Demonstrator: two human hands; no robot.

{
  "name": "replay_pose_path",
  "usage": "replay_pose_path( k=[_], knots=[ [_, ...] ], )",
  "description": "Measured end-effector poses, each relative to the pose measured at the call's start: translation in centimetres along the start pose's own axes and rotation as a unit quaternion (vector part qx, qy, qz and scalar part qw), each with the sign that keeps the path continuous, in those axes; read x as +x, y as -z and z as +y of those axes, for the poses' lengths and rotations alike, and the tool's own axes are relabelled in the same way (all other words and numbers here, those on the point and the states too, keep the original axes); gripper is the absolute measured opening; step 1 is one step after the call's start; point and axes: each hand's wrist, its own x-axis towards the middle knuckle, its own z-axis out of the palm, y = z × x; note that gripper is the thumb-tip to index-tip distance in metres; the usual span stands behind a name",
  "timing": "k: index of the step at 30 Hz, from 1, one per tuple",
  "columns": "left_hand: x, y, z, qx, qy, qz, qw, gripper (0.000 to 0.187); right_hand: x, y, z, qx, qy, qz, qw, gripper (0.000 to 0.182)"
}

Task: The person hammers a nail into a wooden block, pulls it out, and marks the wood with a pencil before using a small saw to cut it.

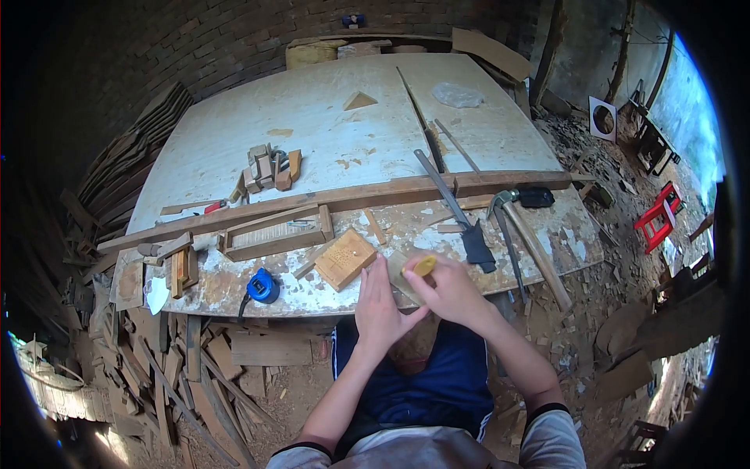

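Note:
At the near edge of the worn table, my right hand [447, 291] is closed round a small yellow object [425, 266], whose lower part is hidden by the fingers. Beneath it lies a flat, thin piece [400, 280], partly covered by both hands. My left hand [380, 306] rests beside this piece with its fingers stretched out and close together, the fingertips near the right edge of a square wooden block [344, 259]. Both thumbs come close to each other.
A blue tape measure [263, 287] and a wooden frame box [276, 232] are to the left. A hammer [539, 254], pincers [508, 246] and a saw-like tool [477, 246] lie right. Behind runs a long wooden beam [359, 195]. Scrap wood [211, 391] covers the floor.

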Motion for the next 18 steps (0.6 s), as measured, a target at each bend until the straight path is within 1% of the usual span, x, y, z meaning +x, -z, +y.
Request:
replay_pose_path(
  k=[2,4,5,7,8,9,12,13,16,17,18],
  knots=[
    [0.0,0.0,0.0,-0.004,0.003,-0.001,1.000,0.133,-0.5,-0.2,0.8,-0.012,-0.002,-0.069,0.998,0.015],
    [0.0,0.1,0.2,-0.019,0.016,-0.003,1.000,0.131,-0.9,-0.8,1.5,-0.043,0.055,-0.040,0.997,0.018],
    [-0.3,-0.3,-0.3,0.000,0.006,-0.005,1.000,0.131,-1.2,-1.0,1.6,-0.058,0.083,-0.026,0.995,0.020],
    [-0.4,-0.9,-1.2,0.035,-0.017,-0.008,0.999,0.131,-2.3,-1.4,0.2,-0.006,0.067,-0.078,0.995,0.023],
    [-0.4,-0.7,-1.0,0.016,-0.007,-0.008,1.000,0.131,-2.6,-1.4,-0.3,0.021,0.058,-0.103,0.993,0.025],
    [-0.4,-0.4,-0.6,-0.003,0.004,-0.008,1.000,0.132,-2.4,-0.7,0.3,-0.003,0.061,-0.136,0.989,0.028],
    [-0.3,0.0,0.0,-0.028,0.022,-0.009,0.999,0.133,-2.3,-1.0,3.8,-0.081,0.075,-0.045,0.993,0.030],
    [-0.2,-0.1,0.0,-0.029,0.025,-0.007,0.999,0.133,-2.6,-1.4,2.9,-0.043,0.039,-0.051,0.997,0.031],
    [-0.3,-0.6,-0.7,-0.015,0.013,0.002,1.000,0.133,-3.5,-2.4,0.8,0.039,0.069,-0.092,0.993,0.031],
    [-0.2,-0.4,-0.4,-0.017,0.018,0.000,1.000,0.133,-3.0,-1.6,1.3,0.055,0.054,-0.129,0.989,0.032],
    [-0.1,-0.1,0.0,-0.019,0.023,-0.003,1.000,0.133,-2.8,-1.4,2.3,0.021,0.056,-0.090,0.994,0.033]
  ],
)
